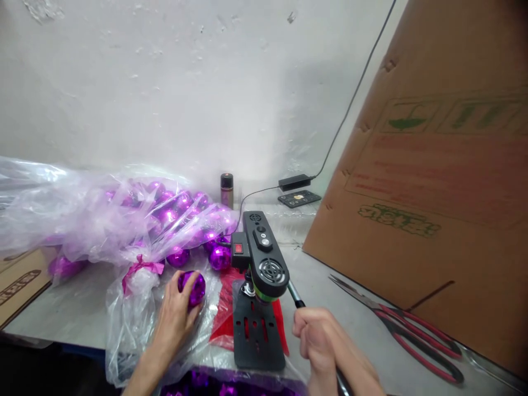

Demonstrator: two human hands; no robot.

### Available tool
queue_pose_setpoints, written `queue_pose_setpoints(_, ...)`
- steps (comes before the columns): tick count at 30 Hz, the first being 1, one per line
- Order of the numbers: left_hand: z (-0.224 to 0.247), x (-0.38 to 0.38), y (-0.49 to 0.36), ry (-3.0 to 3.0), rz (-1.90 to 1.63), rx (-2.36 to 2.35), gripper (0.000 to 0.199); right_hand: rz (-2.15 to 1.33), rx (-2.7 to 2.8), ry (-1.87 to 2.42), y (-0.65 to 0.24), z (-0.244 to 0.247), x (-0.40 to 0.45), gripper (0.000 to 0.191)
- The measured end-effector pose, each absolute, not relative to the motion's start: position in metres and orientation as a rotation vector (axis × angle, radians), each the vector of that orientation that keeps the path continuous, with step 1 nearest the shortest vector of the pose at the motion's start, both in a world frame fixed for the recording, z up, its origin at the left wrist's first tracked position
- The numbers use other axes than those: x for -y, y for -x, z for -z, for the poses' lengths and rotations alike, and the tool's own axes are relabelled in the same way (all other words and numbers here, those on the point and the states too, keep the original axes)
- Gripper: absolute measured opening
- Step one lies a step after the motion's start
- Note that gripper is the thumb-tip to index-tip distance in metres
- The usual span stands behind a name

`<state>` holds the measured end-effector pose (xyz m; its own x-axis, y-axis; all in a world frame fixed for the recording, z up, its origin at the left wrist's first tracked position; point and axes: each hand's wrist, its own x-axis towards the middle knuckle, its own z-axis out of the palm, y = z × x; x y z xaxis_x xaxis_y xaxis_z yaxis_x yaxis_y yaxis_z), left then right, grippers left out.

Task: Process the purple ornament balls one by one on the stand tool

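A shiny purple mirror ball [197, 289] is held in the fingers of my left hand [175, 305], left of the small black press machine [270, 269]. My right hand [322, 338] is wrapped round the black grip of the machine's metal lever [295, 293]. The machine has a red switch [238, 248] on its side and a slotted black base plate [260, 355] that looks bare under the head. Several more purple balls [220, 257] lie behind my left hand, partly spilling from a clear plastic bag [94, 220].
Large red-and-black scissors [412, 335] lie at right before a tall cardboard box [416, 198]. At the back are a small dark bottle [226, 191], a power adapter [295, 182] and a phone [299, 198]. More purple balls [228, 388] show at the table's front edge.
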<state>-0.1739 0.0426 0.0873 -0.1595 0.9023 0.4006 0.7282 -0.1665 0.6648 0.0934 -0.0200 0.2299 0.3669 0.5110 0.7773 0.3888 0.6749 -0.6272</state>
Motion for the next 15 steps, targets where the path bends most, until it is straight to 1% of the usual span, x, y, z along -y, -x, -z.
queue_pose_setpoints(2,-0.073,-0.030,0.175,-2.105,-1.135,-1.784,0.053,-0.082,1.360,0.828,-0.102,-0.228,0.019,0.036)
queue_pose_setpoints(3,-0.070,-0.026,0.175,-2.113,-1.112,-1.740,0.053,-0.078,1.394,0.817,-0.106,-0.228,0.019,0.035)
queue_pose_setpoints(6,-0.074,-0.024,0.172,-1.808,-1.200,-1.741,0.055,-0.090,1.413,0.824,-0.113,-0.226,0.018,0.033)
queue_pose_setpoints(9,-0.092,-0.028,0.164,-1.488,-1.236,-1.823,0.070,-0.096,1.475,0.785,-0.116,-0.225,0.017,0.032)
queue_pose_setpoints(13,-0.114,-0.035,0.150,-1.436,-1.006,-1.819,0.093,-0.075,1.502,0.766,-0.118,-0.230,0.014,0.034)
queue_pose_setpoints(15,-0.121,-0.038,0.143,-1.441,-0.979,-1.839,0.097,-0.043,1.500,0.742,-0.117,-0.237,0.012,0.036)
